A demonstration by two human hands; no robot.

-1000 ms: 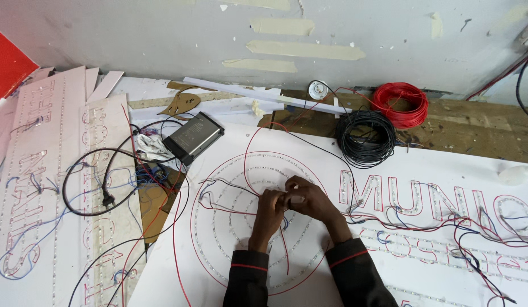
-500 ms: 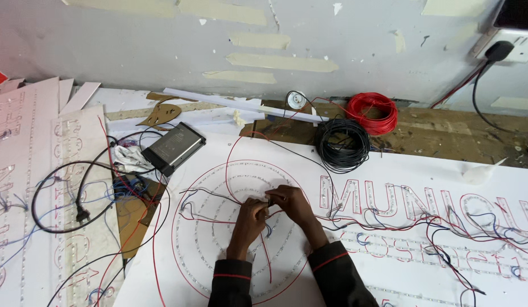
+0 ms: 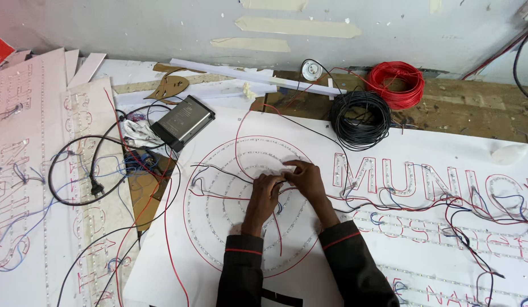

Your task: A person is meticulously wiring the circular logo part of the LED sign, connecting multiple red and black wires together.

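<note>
My left hand [image 3: 264,196] and my right hand [image 3: 304,178] meet over the middle of a red circle drawn on a white sign board [image 3: 230,267]. Both pinch thin wires [image 3: 235,170], red and black, that run across the rings of small lights [image 3: 218,193] inside the circle. The fingertips touch each other where the wire ends come together. Dark sleeves with red stripes cover both forearms.
A black wire coil [image 3: 360,120] and a red wire coil [image 3: 396,84] lie at the back. A grey power supply box [image 3: 182,122] sits at the left by a black cord with plug [image 3: 96,187]. Other lettered boards [image 3: 25,170] lie left; tangled wires [image 3: 463,210] lie right.
The view has shifted a little while the hands stay together over the circle, fingers working on the wires. Nothing else has moved.
</note>
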